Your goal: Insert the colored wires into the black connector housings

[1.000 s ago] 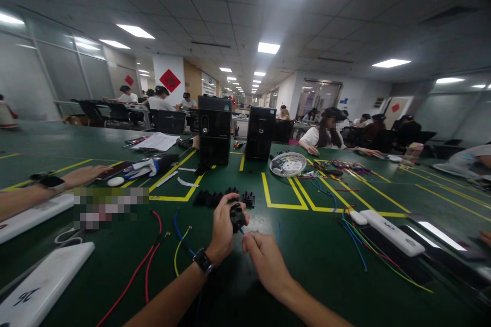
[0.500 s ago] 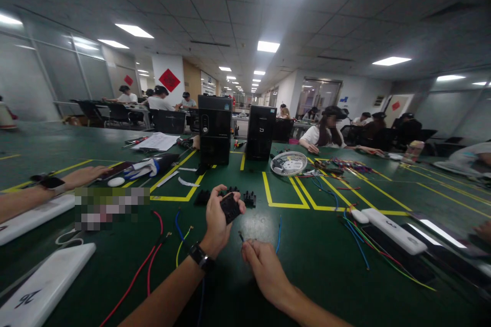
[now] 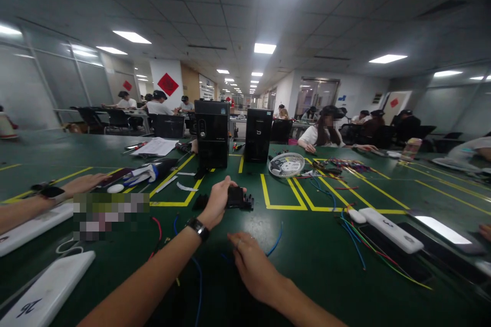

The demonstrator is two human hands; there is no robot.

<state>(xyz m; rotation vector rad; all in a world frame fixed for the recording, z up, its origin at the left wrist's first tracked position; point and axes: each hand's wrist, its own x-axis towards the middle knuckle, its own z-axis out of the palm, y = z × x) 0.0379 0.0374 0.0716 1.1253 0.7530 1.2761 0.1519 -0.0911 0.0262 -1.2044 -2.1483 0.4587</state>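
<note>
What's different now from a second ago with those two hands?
The left hand, holding a black part, has moved forward to the black pieces on the table, away from the right hand, which has shifted slightly left; whether that still holds a wire is unclear. The black towers and white basket stayed put.

My L hand (image 3: 218, 203) has a small black block (image 3: 235, 196) by the row of black parts (image 3: 248, 202), R hand (image 3: 255, 265) is low over the green table (image 3: 307, 286) near a blue wire (image 3: 276, 241). Two black PC towers (image 3: 211, 135) stand behind, white basket (image 3: 287, 164) just to the R.
</note>
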